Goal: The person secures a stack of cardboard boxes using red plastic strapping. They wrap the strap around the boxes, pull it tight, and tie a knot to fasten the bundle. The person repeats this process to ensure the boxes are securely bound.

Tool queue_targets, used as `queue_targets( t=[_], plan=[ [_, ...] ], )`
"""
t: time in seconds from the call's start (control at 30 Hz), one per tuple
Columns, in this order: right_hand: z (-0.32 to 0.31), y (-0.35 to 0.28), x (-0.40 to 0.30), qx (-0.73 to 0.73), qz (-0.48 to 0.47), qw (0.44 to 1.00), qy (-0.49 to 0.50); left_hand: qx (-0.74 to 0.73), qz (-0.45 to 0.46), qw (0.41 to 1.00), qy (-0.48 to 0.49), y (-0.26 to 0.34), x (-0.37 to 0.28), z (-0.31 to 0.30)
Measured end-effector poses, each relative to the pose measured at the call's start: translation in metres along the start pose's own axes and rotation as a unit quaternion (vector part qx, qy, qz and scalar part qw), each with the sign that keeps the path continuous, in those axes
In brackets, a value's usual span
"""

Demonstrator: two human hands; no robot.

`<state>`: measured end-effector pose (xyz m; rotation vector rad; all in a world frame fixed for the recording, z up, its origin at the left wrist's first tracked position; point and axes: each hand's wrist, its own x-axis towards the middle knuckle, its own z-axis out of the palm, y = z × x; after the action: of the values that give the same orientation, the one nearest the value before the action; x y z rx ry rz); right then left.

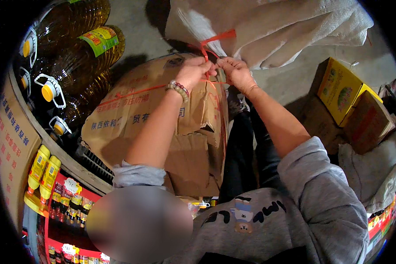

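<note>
My left hand, with a beaded bracelet at its wrist, pinches a red plastic strapping ribbon at the top edge of a large flattened cardboard stack. Close beside it on the right, my right hand has its fingers closed on another part of the same ribbon. One length of ribbon runs leftward across the printed cardboard, and another goes down its right side. A loose end sticks up over a white woven sack behind my hands.
Large oil bottles with yellow caps stand at the left. Below them is a red shelf with sauce bottles. A yellow box and a brown carton lie at the right, above another pale sack.
</note>
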<state>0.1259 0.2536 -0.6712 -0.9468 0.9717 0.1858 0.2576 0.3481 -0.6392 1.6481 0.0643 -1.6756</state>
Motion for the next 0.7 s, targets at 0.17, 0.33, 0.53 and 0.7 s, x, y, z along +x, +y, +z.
queue_targets(
  t=[0.17, 0.33, 0.53, 0.7],
  plan=[
    [-0.013, 0.005, 0.0, -0.098, -0.108, 0.987, -0.074, -0.113, -0.048, 0.99, -0.063, 0.003, 0.008, -0.005],
    [-0.033, 0.0, -0.005, -0.22, -0.108, 0.965, -0.091, -0.09, -0.025, 0.994, -0.054, -0.007, 0.016, 0.004],
    [-0.034, -0.012, -0.016, 0.278, 0.028, 0.96, -0.019, -0.034, -0.005, 0.999, -0.032, -0.009, 0.019, 0.006],
    [-0.003, 0.021, -0.044, 0.31, 0.057, 0.948, -0.045, -0.023, 0.015, 1.0, -0.011, -0.001, 0.012, 0.009]
  ],
)
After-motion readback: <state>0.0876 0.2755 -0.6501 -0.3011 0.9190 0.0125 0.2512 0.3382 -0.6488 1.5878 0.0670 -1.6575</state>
